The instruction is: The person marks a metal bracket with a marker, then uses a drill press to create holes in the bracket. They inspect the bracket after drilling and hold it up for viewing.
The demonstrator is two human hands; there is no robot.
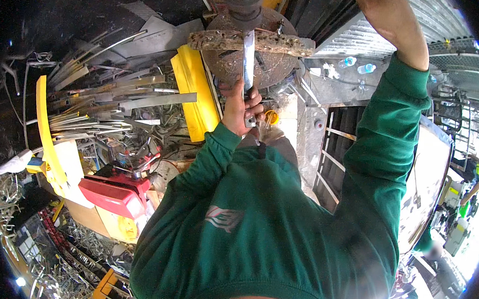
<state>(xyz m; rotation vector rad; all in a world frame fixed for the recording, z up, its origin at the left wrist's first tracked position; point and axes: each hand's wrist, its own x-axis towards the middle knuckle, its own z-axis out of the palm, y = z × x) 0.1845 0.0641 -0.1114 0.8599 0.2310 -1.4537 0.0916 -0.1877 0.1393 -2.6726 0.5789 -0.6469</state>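
My left hand [244, 110] is wrapped round the near end of a flat metal bar [248, 62]. The bar points away from me and lies across a rough, worn wooden board [213, 40]. Under the board is a round, rusty metal machine table [228, 66]. A dark machine spindle [245, 6] with a red part on top stands over the bar's far end. My right forearm [400, 28], in a green sleeve, reaches up at the top right; its hand is cut off by the upper edge, so I cannot see what it touches.
Left of the table stands a folded yellow sheet [191, 94]. Metal rods and strips [89, 99] are stacked beyond it, with a red machine housing [115, 195] nearer. Plastic bottles [367, 68] lie on a grey surface at right. Another person [476, 180] is at the far right.
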